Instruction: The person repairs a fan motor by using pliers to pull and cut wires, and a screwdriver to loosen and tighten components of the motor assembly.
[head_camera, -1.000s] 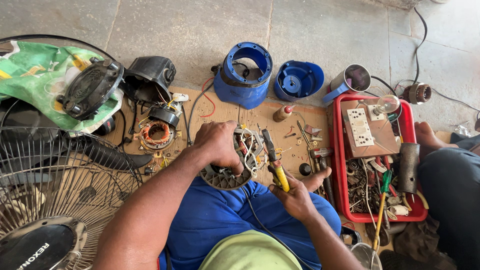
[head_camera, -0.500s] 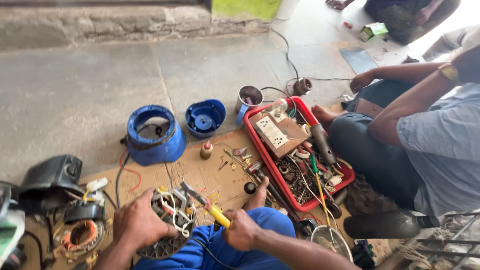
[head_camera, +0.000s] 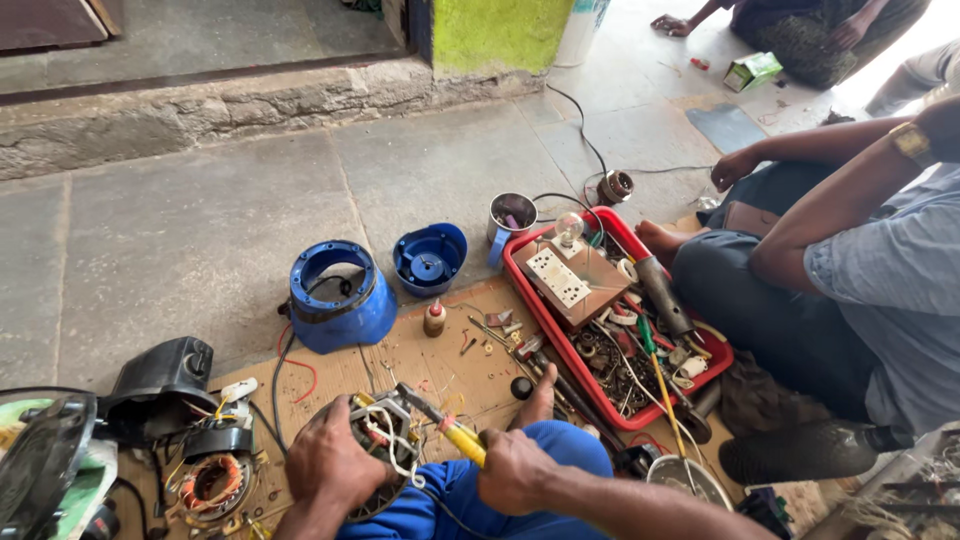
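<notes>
Since the earlier frame, the view had lifted toward the stone step while both hands stayed put. Nearest, the left hand (head_camera: 330, 462) lay cupped over the motor stator (head_camera: 385, 440) with its tangled wires, resting on cardboard (head_camera: 420, 365); the right hand (head_camera: 515, 470) was clenched around yellow-handled pliers (head_camera: 445, 425), tips at the windings. Wire-work seemed under way, demanding precise nipping. Beyond sat a glossy blue plastic housing (head_camera: 340, 300) and a red tray (head_camera: 700, 350) of metal parts.

At the lower middle of the frame a round motor stator (head_camera: 385, 440) with copper windings and loose white and red wires sits tilted on the lap. A yellow-handled pliers (head_camera: 447, 430) points its metal nose into it from the right.
</notes>
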